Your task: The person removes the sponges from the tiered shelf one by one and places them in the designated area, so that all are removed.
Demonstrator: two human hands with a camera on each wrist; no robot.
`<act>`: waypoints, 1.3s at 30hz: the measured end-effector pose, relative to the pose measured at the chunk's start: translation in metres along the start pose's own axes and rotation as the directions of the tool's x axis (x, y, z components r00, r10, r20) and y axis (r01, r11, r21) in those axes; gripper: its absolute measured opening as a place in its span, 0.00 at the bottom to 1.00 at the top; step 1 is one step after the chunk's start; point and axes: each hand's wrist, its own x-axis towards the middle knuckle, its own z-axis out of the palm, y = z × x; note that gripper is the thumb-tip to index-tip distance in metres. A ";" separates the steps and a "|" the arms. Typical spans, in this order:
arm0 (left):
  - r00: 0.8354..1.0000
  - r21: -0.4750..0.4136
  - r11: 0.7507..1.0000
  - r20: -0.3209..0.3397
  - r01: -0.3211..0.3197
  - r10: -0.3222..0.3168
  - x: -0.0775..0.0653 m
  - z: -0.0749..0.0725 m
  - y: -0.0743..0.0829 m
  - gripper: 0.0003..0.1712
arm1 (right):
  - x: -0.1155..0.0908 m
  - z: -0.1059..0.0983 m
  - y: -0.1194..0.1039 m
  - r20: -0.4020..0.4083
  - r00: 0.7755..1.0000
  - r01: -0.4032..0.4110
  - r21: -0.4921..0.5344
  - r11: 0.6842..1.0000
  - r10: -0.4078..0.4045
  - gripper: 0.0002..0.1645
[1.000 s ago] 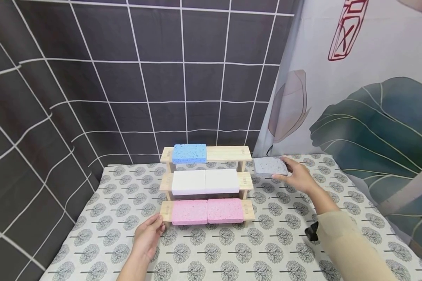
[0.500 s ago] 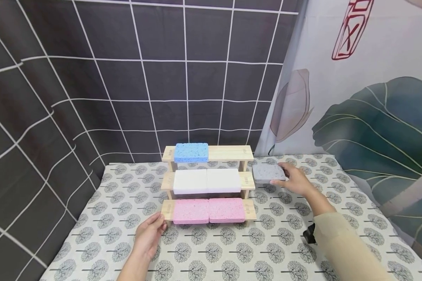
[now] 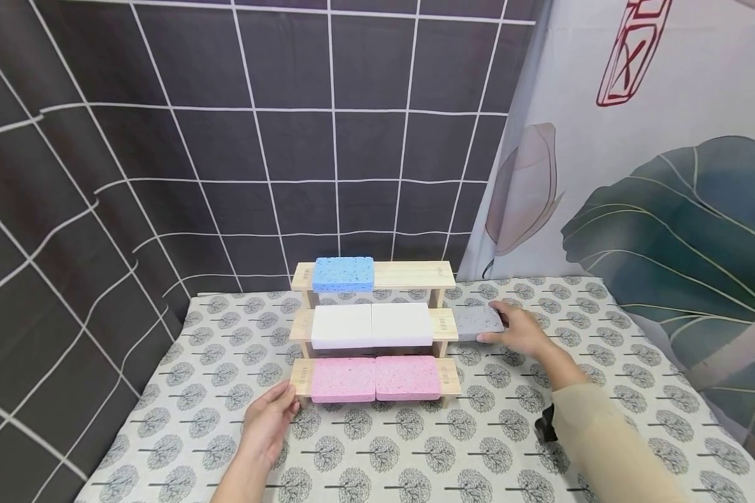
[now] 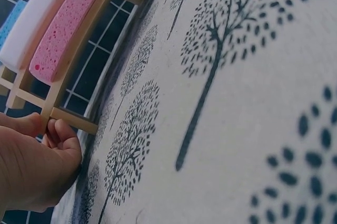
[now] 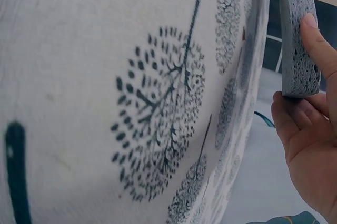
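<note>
A small three-tier wooden rack (image 3: 303, 325) stands on the cloth. My left hand (image 3: 267, 427) pinches the left end of its lowest tier between thumb and fingers, as the left wrist view also shows. My right hand (image 3: 523, 330) grips a grey sponge (image 3: 479, 323) by its right end, above the cloth. The sponge's left end is at the right end of the middle tier, which seems to cover a little of it. Two pink sponges (image 3: 343, 379) lie on the lowest tier, two white sponges (image 3: 342, 325) on the middle one, and a blue sponge (image 3: 343, 273) at the left of the top one.
A cloth with a tree print (image 3: 384, 454) covers the table. A dark curtain with white grid lines (image 3: 296, 147) hangs behind and to the left. At the right hangs a pale curtain with a leaf print (image 3: 679, 216). Bare wood (image 3: 409, 274) shows right of the blue sponge.
My right hand has brought the grey sponge lower and to the left, up to the rack's right side. The left hand keeps its hold on the rack.
</note>
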 end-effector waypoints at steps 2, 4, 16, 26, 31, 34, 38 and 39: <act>1.000 -0.001 1.000 0.001 0.001 -0.001 0.000 -0.001 0.000 0.27 | 0.000 0.003 -0.001 0.007 1.000 0.003 -0.002 1.000 -0.003 0.58; 1.000 0.005 1.000 0.006 -0.001 0.001 0.000 -0.001 -0.001 0.27 | -0.001 0.006 0.000 0.014 1.000 0.004 -0.006 1.000 -0.003 0.57; 1.000 0.018 1.000 0.017 -0.007 0.007 -0.001 -0.001 -0.002 0.27 | -0.005 0.011 0.004 0.097 0.995 -0.030 -0.072 0.997 0.037 0.60; 1.000 0.007 1.000 0.019 -0.011 0.011 0.001 -0.002 -0.003 0.27 | -0.003 0.002 -0.001 0.056 0.998 0.009 -0.051 0.999 -0.006 0.60; 1.000 0.006 1.000 0.020 -0.014 0.014 0.001 -0.002 -0.003 0.28 | -0.002 -0.007 -0.015 -0.036 0.997 0.067 0.025 0.997 -0.066 0.51; 1.000 0.005 1.000 0.018 -0.012 0.012 0.001 -0.003 -0.002 0.28 | 0.000 -0.011 -0.024 -0.075 0.994 0.089 0.063 0.994 -0.085 0.47; 1.000 0.000 1.000 0.015 -0.009 0.009 0.002 -0.003 -0.002 0.28 | 0.003 -0.016 -0.037 -0.140 0.983 0.137 0.130 0.982 -0.119 0.41; 1.000 0.001 1.000 0.016 -0.009 0.009 0.002 -0.003 -0.002 0.28 | 0.004 -0.017 -0.041 -0.159 0.978 0.156 0.147 0.977 -0.132 0.39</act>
